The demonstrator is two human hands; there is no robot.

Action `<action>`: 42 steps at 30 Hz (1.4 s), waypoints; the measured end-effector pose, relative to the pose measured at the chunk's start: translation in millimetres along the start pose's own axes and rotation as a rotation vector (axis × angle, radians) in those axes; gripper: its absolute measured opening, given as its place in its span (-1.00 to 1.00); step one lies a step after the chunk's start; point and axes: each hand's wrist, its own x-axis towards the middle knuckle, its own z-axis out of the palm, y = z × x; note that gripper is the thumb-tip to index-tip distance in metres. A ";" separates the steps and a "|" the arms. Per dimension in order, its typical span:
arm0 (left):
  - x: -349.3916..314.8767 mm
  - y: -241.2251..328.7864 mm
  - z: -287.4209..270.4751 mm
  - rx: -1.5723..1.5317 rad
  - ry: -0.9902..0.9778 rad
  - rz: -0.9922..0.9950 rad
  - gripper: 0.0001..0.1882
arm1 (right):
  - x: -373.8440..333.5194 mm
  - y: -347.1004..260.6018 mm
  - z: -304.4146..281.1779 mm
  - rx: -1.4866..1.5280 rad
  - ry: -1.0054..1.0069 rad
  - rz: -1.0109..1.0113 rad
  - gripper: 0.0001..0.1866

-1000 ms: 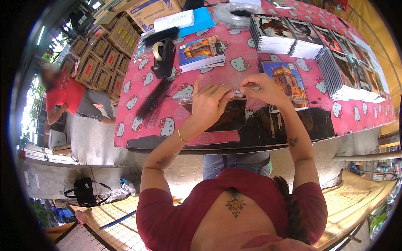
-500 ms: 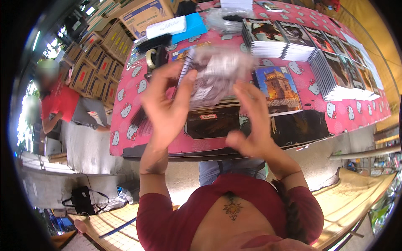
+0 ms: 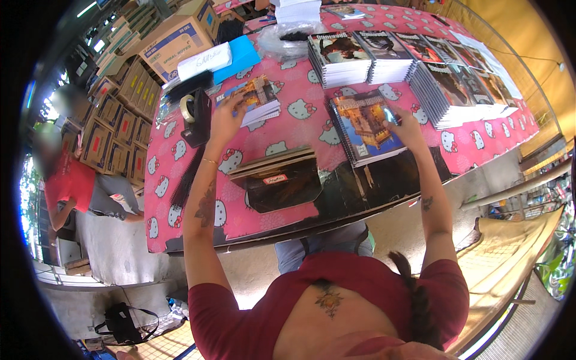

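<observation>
On the pink patterned table, my right hand (image 3: 405, 127) grips the right edge of a spiral notebook (image 3: 364, 133) with a picture of a lit stone tower on its cover. The notebook lies tilted, its dark coil along the left side. My left hand (image 3: 227, 124) is at the left edge of a small pile of picture-covered notebooks (image 3: 257, 101), fingers bent over that edge. How firmly they hold it, I cannot tell. Between my arms stands a dark wooden holder (image 3: 283, 187) with a small red-edged label.
A black tape dispenser (image 3: 196, 117) and black plastic coils (image 3: 188, 183) lie left. Stacks of spiral notebooks (image 3: 342, 75) fill the back right. Behind are a plastic bag (image 3: 288, 41), a blue sheet (image 3: 241, 57) and cardboard boxes (image 3: 177, 48). A person in red (image 3: 69, 186) is at far left.
The blurred spiral notebook between my raised hands is no longer held up. My hands have moved apart and down, left to the small pile, right to the tower notebook, which lies at a different angle.
</observation>
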 end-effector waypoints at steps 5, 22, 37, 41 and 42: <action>-24.8 -31.4 24.9 0.258 -0.080 0.045 -0.63 | -1.0 -9.2 7.9 -0.098 0.049 0.060 -0.31; -29.9 -21.9 15.7 0.253 -0.195 0.111 -0.68 | -66.0 -82.4 73.2 -0.551 -0.019 -0.385 -0.16; -15.7 -25.3 2.5 0.235 -0.330 -0.200 -0.67 | -59.7 -148.1 78.4 -0.112 0.027 -0.474 -0.35; -34.5 -30.8 12.4 0.255 -0.024 0.122 -0.69 | -57.5 -156.9 88.5 -0.023 -0.003 -0.513 -0.37; -36.9 -25.7 16.9 0.259 -0.030 0.100 -0.68 | -59.2 -156.2 90.3 -0.023 -0.017 -0.505 -0.37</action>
